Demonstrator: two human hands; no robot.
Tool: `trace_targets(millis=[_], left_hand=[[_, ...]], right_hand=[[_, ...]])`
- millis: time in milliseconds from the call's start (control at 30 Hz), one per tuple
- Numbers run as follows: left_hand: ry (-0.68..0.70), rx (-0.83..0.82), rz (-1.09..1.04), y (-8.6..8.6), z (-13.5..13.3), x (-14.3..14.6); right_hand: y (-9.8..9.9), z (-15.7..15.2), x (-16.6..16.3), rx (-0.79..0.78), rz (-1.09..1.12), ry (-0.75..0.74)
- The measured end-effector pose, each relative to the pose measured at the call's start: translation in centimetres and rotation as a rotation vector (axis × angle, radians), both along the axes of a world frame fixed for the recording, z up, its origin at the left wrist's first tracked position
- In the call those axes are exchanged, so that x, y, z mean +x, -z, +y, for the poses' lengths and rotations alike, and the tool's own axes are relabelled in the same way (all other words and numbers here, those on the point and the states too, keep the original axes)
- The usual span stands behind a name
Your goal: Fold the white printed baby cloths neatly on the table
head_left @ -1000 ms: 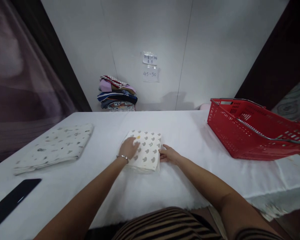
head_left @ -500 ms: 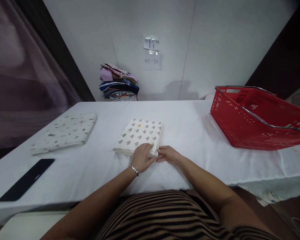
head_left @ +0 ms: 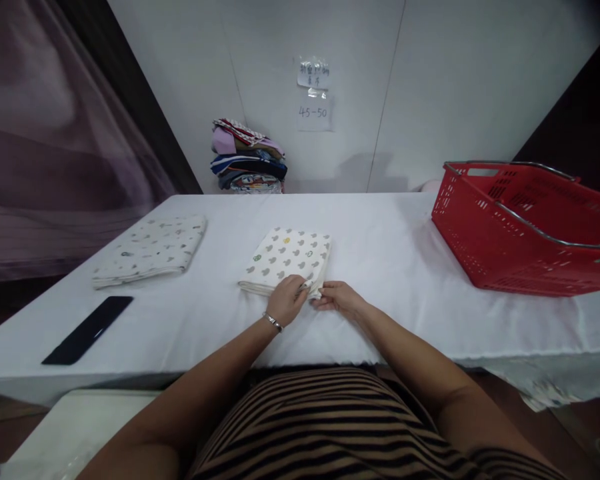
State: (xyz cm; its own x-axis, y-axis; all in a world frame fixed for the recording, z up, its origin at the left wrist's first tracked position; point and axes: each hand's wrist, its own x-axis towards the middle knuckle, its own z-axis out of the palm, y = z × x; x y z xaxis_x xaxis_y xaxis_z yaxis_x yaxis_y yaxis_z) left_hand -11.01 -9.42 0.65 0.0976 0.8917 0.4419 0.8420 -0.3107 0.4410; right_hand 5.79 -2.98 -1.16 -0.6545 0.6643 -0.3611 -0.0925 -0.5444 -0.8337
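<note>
A folded cream cloth with grey prints (head_left: 287, 257) lies in the middle of the white-covered table (head_left: 390, 267). My left hand (head_left: 289, 300), a bracelet at its wrist, curls its fingers over the cloth's near right corner. Right beside it, my right hand (head_left: 336, 299) pinches the same corner at the cloth's edge. Both hands rest on the table surface.
A second folded printed cloth (head_left: 150, 249) lies at the left, with a flat black object (head_left: 87, 330) nearer the front edge. A red plastic basket (head_left: 525, 230) stands at the right. A pile of folded clothes (head_left: 247, 163) sits against the back wall.
My left hand slid from the cloth's far left part to its near right corner and curled shut there. The right hand closed in on the same corner. The view shifted back.
</note>
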Motion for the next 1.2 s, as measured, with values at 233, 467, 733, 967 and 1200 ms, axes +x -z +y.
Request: trace_targets(millis=[233,467,733,967,1200], left_hand=[[-0.02,-0.018,0.025,0.3,-0.3,0.3],[0.042,-0.003,0.201,0.9,-0.4,0.1],[0.102,-0.024,0.242,1.0,-1.7,0.5],[-0.074,0.057,0.218,0.0,-0.3,-4.0],[-0.486,-0.266,0.277,0.8,1.2,-8.9]], right_hand=[[-0.7,0.0,0.0,0.065,-0.147,-0.03],[-1.6,0.4,0.8,0.287,-0.411,-0.071],[-2.7,-0.4,-0.7,0.872,-0.35,0.161],[-5.5,-1.1,-5.3,1.292,-0.379,0.034],[-3.2,0.3,-7.1,1.384,-0.924,-0.259]])
